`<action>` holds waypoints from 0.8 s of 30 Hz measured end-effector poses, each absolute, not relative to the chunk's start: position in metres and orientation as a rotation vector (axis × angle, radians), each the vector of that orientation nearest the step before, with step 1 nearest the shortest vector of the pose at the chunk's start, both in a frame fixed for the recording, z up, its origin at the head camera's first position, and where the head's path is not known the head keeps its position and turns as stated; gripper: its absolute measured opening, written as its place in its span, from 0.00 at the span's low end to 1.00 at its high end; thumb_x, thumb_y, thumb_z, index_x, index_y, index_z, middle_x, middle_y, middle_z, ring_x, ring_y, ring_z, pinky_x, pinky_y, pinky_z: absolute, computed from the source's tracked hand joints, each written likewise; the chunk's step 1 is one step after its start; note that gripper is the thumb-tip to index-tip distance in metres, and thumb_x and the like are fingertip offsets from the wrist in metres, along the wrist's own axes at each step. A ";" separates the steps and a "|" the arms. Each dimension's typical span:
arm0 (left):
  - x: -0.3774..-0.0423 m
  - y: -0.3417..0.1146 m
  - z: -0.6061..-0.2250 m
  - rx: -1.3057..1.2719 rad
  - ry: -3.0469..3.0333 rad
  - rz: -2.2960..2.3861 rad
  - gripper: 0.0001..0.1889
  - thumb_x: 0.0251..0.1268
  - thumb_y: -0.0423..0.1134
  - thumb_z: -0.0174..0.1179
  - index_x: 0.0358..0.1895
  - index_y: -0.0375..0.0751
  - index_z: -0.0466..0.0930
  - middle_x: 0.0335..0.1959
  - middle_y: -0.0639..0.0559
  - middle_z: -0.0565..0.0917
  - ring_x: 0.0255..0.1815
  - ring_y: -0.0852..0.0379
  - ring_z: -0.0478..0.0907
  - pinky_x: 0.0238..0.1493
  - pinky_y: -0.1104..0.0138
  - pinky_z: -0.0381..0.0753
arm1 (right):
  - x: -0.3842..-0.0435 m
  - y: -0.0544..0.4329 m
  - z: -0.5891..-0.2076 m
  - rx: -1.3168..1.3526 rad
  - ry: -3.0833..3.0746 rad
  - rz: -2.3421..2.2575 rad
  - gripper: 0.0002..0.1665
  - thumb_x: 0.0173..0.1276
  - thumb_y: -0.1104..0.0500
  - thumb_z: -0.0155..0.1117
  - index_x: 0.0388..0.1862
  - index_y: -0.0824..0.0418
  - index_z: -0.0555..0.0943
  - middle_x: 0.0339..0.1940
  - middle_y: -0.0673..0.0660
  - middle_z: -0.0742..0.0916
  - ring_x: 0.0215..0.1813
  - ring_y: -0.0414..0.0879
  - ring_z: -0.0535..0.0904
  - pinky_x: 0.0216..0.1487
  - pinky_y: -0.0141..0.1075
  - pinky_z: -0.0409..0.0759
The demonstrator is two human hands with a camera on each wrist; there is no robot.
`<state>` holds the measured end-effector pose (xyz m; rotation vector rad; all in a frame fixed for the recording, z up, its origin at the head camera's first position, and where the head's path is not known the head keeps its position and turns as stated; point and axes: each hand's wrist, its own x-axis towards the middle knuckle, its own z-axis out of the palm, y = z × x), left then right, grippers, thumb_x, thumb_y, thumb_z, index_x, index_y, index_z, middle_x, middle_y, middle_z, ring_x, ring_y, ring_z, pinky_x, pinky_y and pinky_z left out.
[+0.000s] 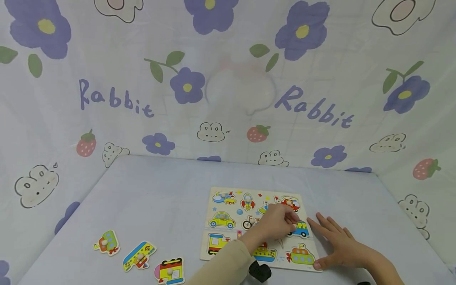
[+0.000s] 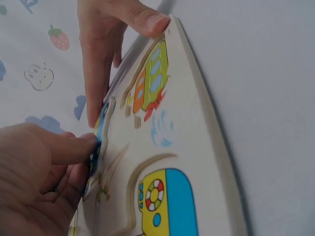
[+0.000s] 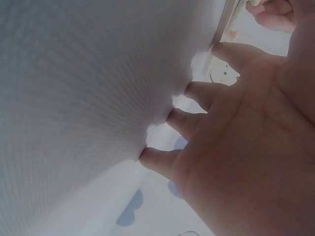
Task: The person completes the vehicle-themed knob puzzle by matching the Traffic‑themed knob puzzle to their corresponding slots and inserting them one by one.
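While the left hand (image 1: 274, 222) pinches the blue bus piece (image 1: 302, 229) near the right edge of the puzzle board (image 1: 213, 231), the right hand (image 1: 335, 242) has its fingers spread beside this edge. Three loose pieces (image 1: 132, 259) lie farther left.

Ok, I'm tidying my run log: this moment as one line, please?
left hand: pinches bus piece | right hand: touches puzzle board at right edge | three loose pieces: left of board

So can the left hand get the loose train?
Probably yes: the loose train lies on the table with nothing over it, off to the left hand's own side. But that hand seems to be pinching the bus, so it would likely let go first.
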<state>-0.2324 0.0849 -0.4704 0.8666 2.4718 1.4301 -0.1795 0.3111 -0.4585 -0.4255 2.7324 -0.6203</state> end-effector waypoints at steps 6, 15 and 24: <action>-0.233 0.083 -0.470 0.838 2.471 1.462 0.08 0.59 0.28 0.69 0.39 0.42 0.86 0.30 0.64 0.82 0.29 0.70 0.75 0.36 0.77 0.74 | -0.179 0.311 -0.456 -0.448 2.733 -0.635 0.69 0.40 0.36 0.81 0.77 0.59 0.60 0.77 0.73 0.51 0.73 0.75 0.36 0.58 0.76 0.32; -0.230 0.086 -0.468 0.789 2.467 1.485 0.07 0.59 0.28 0.69 0.39 0.41 0.86 0.29 0.63 0.81 0.29 0.70 0.75 0.36 0.77 0.74 | -0.179 0.313 -0.457 -0.459 2.737 -0.624 0.68 0.41 0.37 0.81 0.77 0.59 0.60 0.76 0.74 0.51 0.73 0.76 0.37 0.58 0.77 0.32; -0.230 0.085 -0.472 0.767 2.484 1.514 0.07 0.58 0.29 0.70 0.38 0.42 0.86 0.28 0.64 0.81 0.28 0.71 0.75 0.36 0.77 0.74 | -0.180 0.313 -0.460 -0.460 2.737 -0.616 0.68 0.41 0.37 0.81 0.78 0.58 0.59 0.77 0.73 0.51 0.73 0.76 0.37 0.57 0.77 0.33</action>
